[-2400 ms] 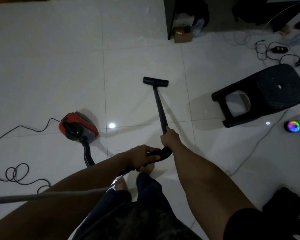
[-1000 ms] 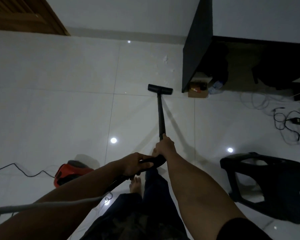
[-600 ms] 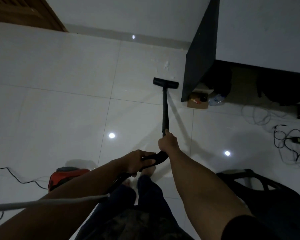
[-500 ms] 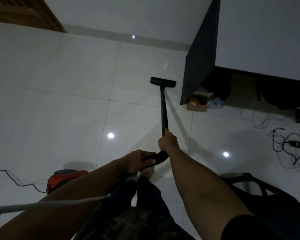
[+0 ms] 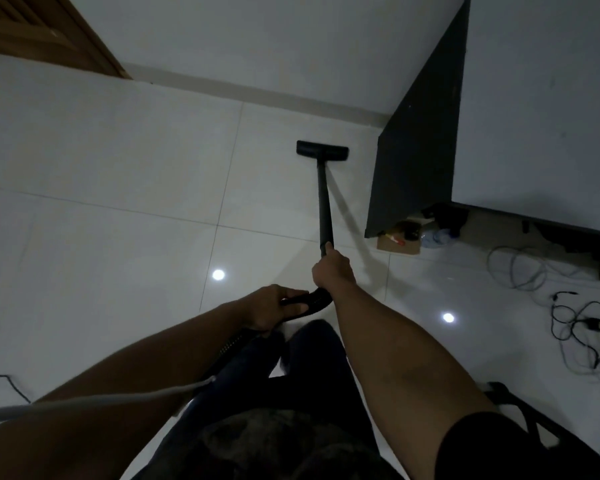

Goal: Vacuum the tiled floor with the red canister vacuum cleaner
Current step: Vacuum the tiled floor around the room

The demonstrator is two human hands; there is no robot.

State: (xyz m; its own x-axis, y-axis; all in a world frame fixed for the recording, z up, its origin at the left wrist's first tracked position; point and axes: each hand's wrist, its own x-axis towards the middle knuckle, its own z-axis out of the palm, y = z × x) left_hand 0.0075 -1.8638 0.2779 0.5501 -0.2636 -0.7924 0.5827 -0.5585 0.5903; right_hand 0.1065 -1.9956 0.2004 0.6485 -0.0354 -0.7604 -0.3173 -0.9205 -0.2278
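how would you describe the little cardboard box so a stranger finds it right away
Start at the tall dark panel standing on the tiled floor at right. At its near bottom corner sits the cardboard box, open and brown. Unlike the clear plastic bottle beside it, it is squarish and has a small red item inside.

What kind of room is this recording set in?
Probably a room in a home, maybe a bedroom or study. The floor is glossy white tile, a wooden door stands at the far left, and a dark desk panel has a cardboard box and loose cables beside it.
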